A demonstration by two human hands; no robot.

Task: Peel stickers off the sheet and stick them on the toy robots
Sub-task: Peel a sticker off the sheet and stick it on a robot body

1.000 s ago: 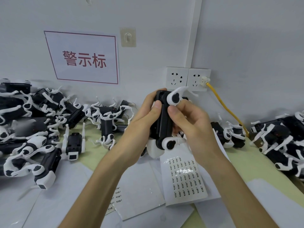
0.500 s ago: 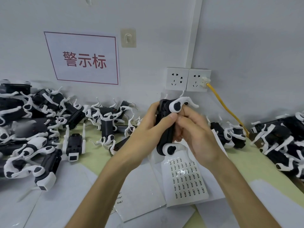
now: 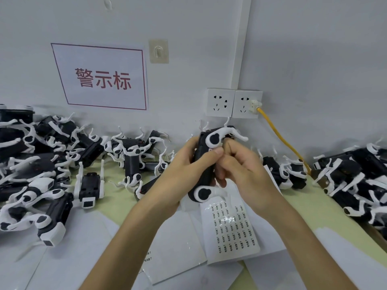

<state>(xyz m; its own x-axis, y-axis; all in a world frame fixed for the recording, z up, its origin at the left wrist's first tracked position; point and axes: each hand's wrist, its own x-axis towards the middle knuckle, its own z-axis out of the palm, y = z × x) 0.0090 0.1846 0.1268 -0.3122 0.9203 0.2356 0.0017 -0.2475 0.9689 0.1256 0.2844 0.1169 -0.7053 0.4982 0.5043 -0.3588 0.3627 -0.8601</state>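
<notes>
Clenching black-and-white plastic toy robot (image 3: pixel 203 172) in left grip (image 3: pixel 180 174), clasping it with right grip (image 3: pixel 245 170) too; could skew hidden sticker through slipping.

Back wall (image 3: pixel 314 59), pale grey. Upper left: white sign (image 3: pixel 100 77) with thin red border, bearing three large red characters. Just right of it: clear adhesive hook (image 3: pixel 158 51), stuck flat to wall. Second small hook (image 3: pixel 108 3) at top edge, partly cropped. Right of centre: white vertical trunking (image 3: pixel 243 38), running down to two white sockets (image 3: pixel 219 102) side by side. In the right-hand one: white plug (image 3: pixel 254 104), with yellow cable (image 3: pixel 280 135) dropping rightward towards bench (image 3: pixel 301 208). Bench top pale green.
</notes>
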